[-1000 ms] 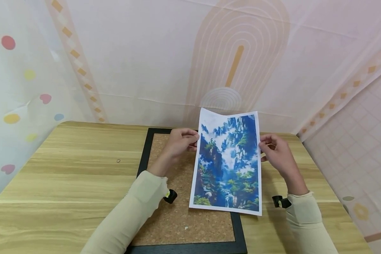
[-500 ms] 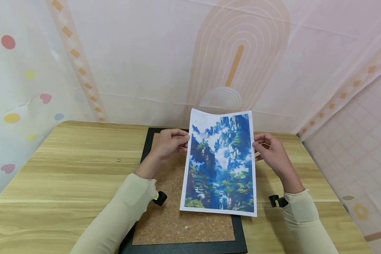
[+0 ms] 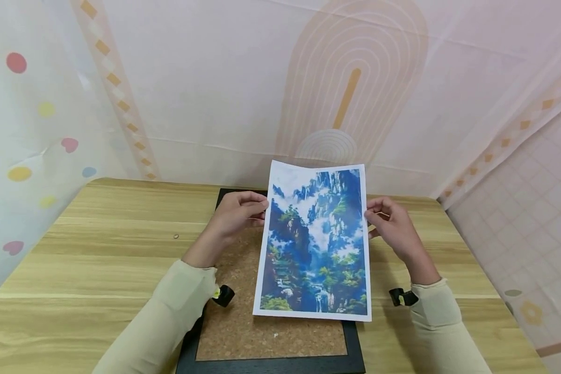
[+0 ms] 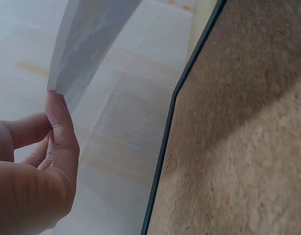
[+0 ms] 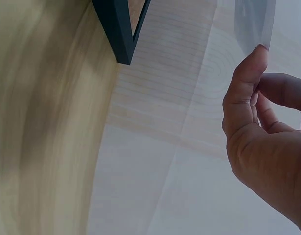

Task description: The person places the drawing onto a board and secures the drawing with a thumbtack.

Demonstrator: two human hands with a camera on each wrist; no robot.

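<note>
Both hands, left hand (image 3: 236, 215) and right hand (image 3: 392, 226), pinch the landscape print (image 3: 315, 241) by its side edges; it has drifted leftward, now hovering more squarely over the cork board (image 3: 243, 332).

A sheet (image 4: 86, 36) is pinched at its edge by the left hand (image 4: 35, 166) at 8 o'clock; a corkboard (image 4: 238, 127) is seen at 3 o'clock.

So we count one landscape print (image 3: 314, 244), one black-framed cork board (image 3: 243, 332), one wooden table (image 3: 98, 249), plus two hands, left hand (image 3: 234, 215) and right hand (image 3: 392, 226), on the print's edges.
</note>
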